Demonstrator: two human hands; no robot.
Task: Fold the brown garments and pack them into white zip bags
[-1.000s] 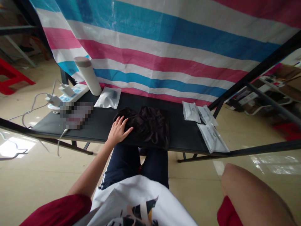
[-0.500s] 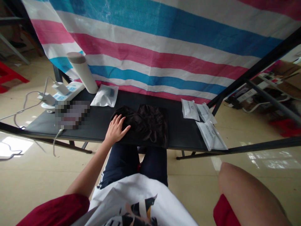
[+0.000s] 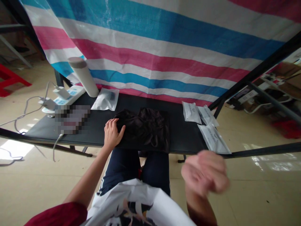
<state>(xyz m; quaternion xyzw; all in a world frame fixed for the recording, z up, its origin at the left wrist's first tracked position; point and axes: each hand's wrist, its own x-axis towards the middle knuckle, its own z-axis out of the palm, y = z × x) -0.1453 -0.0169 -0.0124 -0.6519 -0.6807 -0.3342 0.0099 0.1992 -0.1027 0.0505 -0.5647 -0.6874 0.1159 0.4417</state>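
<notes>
The person sits at a black folding bench (image 3: 184, 135), knees in navy trousers (image 3: 122, 166) tucked just under its front edge. Their left hand (image 3: 112, 135) lies on the near left corner of a crumpled dark cloth (image 3: 143, 130), which sits in the middle of the bench, right in front of them. The fingers (image 3: 117, 125) are loosely curved and close together, resting over the cloth's edge rather than visibly pinching it. The right hand (image 3: 205, 172) is up in the air, off the bench's front right corner, over the tiled floor (image 3: 246, 194) (it's a blur, so I can't tell whether its fingers (image 3: 199, 168) are curled or pressed together), and it touches nothing.

To the right of the cloth, well apart from it, lie three white sealed packets (image 3: 202, 125). To its left are a clear bag with something dark inside (image 3: 105, 99), a tall pale bottle (image 3: 83, 77) lying tilted, and a power strip (image 3: 69, 95) with plugs in it. A pink, white and blue striped tarp (image 3: 150, 40) hangs behind the bench.
</notes>
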